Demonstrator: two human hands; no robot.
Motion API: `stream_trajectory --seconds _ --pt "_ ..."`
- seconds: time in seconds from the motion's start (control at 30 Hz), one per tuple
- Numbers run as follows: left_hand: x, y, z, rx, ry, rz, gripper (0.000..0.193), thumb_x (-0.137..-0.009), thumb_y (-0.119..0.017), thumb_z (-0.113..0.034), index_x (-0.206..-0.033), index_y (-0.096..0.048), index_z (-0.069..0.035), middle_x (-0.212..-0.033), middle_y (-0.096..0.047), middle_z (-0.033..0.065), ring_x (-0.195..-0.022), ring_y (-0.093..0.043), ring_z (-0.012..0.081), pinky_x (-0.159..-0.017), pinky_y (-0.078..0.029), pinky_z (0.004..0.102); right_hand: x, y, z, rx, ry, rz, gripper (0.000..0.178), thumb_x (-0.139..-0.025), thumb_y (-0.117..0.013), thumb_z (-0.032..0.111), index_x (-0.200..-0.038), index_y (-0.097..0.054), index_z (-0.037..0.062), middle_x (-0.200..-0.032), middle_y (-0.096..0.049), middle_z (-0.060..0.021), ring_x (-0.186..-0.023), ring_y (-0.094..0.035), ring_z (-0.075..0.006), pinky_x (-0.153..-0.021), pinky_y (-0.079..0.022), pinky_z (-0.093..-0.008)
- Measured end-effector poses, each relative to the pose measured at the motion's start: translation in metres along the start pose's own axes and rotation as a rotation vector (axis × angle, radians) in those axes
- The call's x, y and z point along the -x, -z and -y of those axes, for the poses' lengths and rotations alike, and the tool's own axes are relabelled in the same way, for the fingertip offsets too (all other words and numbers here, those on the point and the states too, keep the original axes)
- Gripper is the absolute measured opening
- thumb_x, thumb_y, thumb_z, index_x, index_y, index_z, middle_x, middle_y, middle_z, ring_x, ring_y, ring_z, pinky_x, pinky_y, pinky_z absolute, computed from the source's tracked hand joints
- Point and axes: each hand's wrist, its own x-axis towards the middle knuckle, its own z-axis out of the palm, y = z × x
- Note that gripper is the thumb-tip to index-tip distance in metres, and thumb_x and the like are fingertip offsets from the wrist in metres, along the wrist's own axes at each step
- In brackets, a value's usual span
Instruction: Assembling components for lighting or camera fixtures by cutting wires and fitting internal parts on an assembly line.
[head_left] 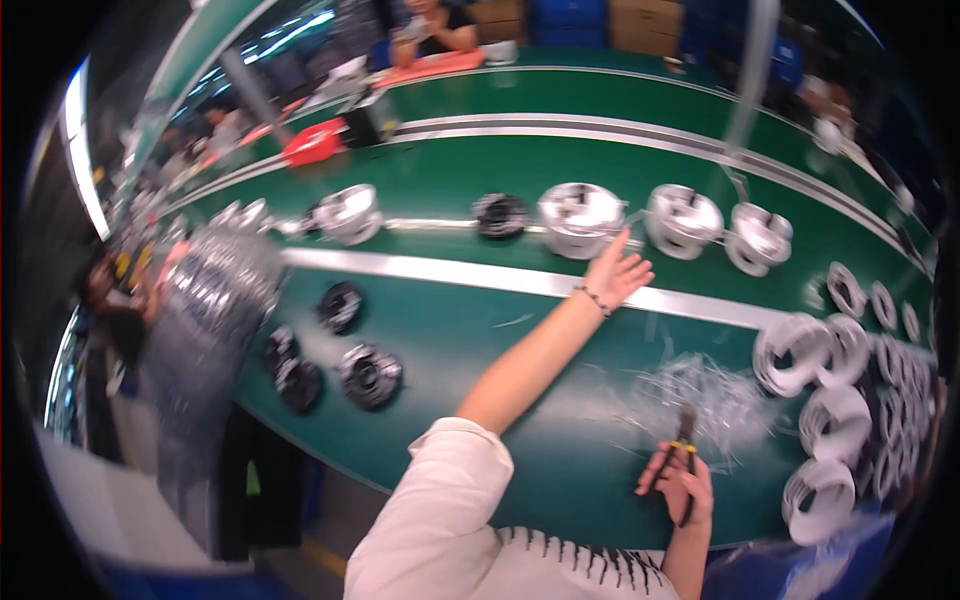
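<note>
My left hand [620, 272] is stretched out over the far part of the green bench, fingers spread and nothing in it. Its fingertips are beside the lower right rim of a white round housing [570, 240]; I cannot tell whether they touch. To the right of that hand stands a second white housing [684, 225], with a third housing [757, 245] beyond. Close to my body, my right hand [690, 482] is closed on a pair of pliers [686, 432] with black and yellow handles, jaws pointing away from me. Just past the jaws lies a heap of clear plastic strips [705, 395].
White rings [830, 425] stand in several stacks at the right. Several black coiled parts [370, 377] lie at the left, beside a large plastic-wrapped bundle [205, 330]. A black round part [499, 216] and another white housing [348, 215] sit farther back. A person [432, 35] sits across the bench.
</note>
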Motion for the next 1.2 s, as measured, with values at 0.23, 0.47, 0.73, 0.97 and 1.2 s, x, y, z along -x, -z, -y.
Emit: stream_trajectory --seconds 0.23,0.47,0.73,0.97,1.2 --pt "-0.026 0.028 -0.032 -0.171 -0.142 -0.099 0.054 -0.077 -0.052 -0.030 -0.119 -0.029 -0.004 -0.121 -0.035 0.0160 -0.109 -0.038 0.0319 -0.089 -0.036 0.0440 0.004 0.006 -0.011 -0.012 -0.041 0.069 0.054 -0.074 -0.052 0.025 -0.115 -0.034 -0.0059 -0.088 -0.049 -0.0153 -0.070 -0.056 -0.0293 -0.057 -0.050 -0.0402" --pt "-0.052 0.016 -0.009 0.020 -0.248 -0.061 0.039 -0.070 -0.047 -0.011 -0.107 -0.041 -0.005 -0.093 -0.052 0.0145 -0.077 -0.057 0.0295 -0.059 -0.049 0.0408 0.005 -0.007 -0.006 -0.035 -0.007 -0.015 0.057 -0.072 -0.054 0.025 -0.115 -0.035 -0.0076 -0.087 -0.049 -0.0152 -0.072 -0.054 -0.0280 -0.059 -0.048 -0.0388" --pt "0.081 0.004 0.004 -0.505 -0.331 0.168 0.035 -0.074 -0.038 0.003 -0.109 -0.040 0.003 -0.103 -0.051 0.0135 -0.093 -0.053 0.0237 -0.080 -0.046 0.0372 -0.019 -0.020 0.024 0.040 -0.041 0.141 0.058 -0.075 -0.053 0.027 -0.118 -0.036 -0.0079 -0.096 -0.051 -0.0168 -0.082 -0.055 -0.0259 -0.070 -0.046 -0.0367" --pt "0.126 -0.008 0.031 -0.805 -0.358 0.163 0.054 -0.067 -0.043 0.008 -0.119 -0.030 0.002 -0.109 -0.044 0.0107 -0.094 -0.049 0.0175 -0.075 -0.045 0.0257 -0.029 -0.004 0.051 0.114 -0.102 0.054 0.040 -0.081 -0.050 0.019 -0.114 -0.044 -0.0025 -0.098 -0.053 -0.0122 -0.080 -0.055 -0.0171 -0.067 -0.048 -0.0286" --pt "0.131 0.002 0.032 -0.948 -0.500 0.186 0.054 -0.066 -0.043 0.006 -0.119 -0.030 0.004 -0.111 -0.043 0.0117 -0.101 -0.044 0.0180 -0.087 -0.035 0.0261 -0.029 -0.023 0.060 1.036 0.157 -0.288 0.040 -0.063 -0.064 0.020 -0.098 -0.056 0.0013 -0.076 -0.056 -0.0060 -0.065 -0.052 -0.0113 -0.059 -0.042 -0.0243"
